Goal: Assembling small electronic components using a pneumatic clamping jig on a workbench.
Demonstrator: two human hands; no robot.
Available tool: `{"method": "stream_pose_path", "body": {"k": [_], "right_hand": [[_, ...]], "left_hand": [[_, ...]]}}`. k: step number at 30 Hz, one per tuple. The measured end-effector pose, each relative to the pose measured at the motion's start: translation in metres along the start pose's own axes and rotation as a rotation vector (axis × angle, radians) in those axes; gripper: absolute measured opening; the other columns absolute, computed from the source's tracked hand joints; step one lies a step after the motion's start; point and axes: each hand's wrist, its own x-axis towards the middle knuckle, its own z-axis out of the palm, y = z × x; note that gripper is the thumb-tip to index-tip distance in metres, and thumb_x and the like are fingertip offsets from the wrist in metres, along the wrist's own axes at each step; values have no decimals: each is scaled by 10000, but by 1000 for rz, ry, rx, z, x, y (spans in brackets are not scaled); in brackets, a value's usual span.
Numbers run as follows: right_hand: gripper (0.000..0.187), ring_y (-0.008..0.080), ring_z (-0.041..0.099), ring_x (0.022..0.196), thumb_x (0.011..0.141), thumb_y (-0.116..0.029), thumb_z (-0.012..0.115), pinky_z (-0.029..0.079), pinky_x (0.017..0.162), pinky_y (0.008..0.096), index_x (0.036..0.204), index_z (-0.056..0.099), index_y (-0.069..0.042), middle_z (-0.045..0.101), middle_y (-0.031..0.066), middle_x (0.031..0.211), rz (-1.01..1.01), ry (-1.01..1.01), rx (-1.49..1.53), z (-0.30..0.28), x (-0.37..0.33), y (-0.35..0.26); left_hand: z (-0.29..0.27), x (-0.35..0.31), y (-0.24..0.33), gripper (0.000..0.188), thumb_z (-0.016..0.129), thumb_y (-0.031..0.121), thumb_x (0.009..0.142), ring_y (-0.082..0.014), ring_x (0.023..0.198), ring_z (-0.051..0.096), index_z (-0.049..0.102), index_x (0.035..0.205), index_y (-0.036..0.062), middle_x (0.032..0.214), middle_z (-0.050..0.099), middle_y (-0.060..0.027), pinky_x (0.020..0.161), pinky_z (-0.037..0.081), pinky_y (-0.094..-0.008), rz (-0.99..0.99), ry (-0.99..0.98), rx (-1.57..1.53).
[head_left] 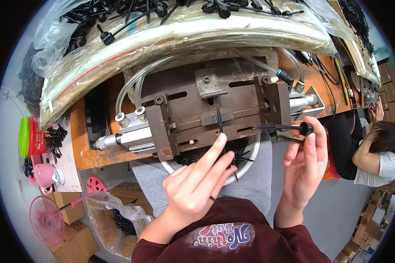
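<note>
Seemingly, the step in hand is setting or steadying a rod [220, 119] at the middle of the jig [186, 109]. The rod lies across the small block [227, 116], its near end pointing back toward the person.

The left hand [186, 188] reaches in from below, fingers stretched out, the foremost fingertip at or just beside that near end. Its thumb is not clearly visible and a slim dark piece shows blurred at its lower edge, so I cannot tell whether it pinches anything or is only pushing.

The right hand [306, 173] is off to the right of the block, palm turned up, grasping a brush [283, 127] by its black cap between thumb and fingers. The bristles point left, toward the jig. Just below it, a second dark stick [290, 139] sticks out from the same fingers.

The next move seems to call for the rod to sit square on the block and the left fingertips to be clear of the jig's middle, with the brush kept apart from it.

The jig stands on the orange-brown surface [81, 155]. Below its front edge, a white bucket [253, 158] holds more black pieces.
</note>
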Motion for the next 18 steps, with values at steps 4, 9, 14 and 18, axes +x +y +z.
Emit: {"method": "stream_pose_path", "body": {"k": [4,9,14,18], "right_hand": [[303,170,623,639,990,-103,455,533,562,270,1251,432,49,620,197,1047,-204,46,-215,-2,-8,2],[277,193,662,700,973,-50,469,543,666,273,1224,439,63,615,235,1071,-376,-3,-428,-6,-12,5],[273,246,687,758,946,15,497,571,713,316,1209,441,65,594,267,1107,-485,-129,-646,-11,-20,4],[256,286,695,824,896,58,577,607,704,354,1140,500,49,591,270,1103,-644,-238,-846,-12,-20,3]], "left_hand": [[7,3,-1,283,801,110,672,-124,524,567,724,934,37,1116,689,-106,469,412,-229,11,-114,272],[8,12,3,242,796,117,683,-130,492,549,714,900,51,1126,687,-91,466,413,-233,-38,-127,295],[6,13,3,223,789,119,694,-143,482,550,710,894,57,1127,684,-95,468,424,-241,-55,-144,284],[5,13,3,276,803,134,680,-155,554,611,706,924,49,1120,685,-104,500,457,-240,-79,-165,259]]}}
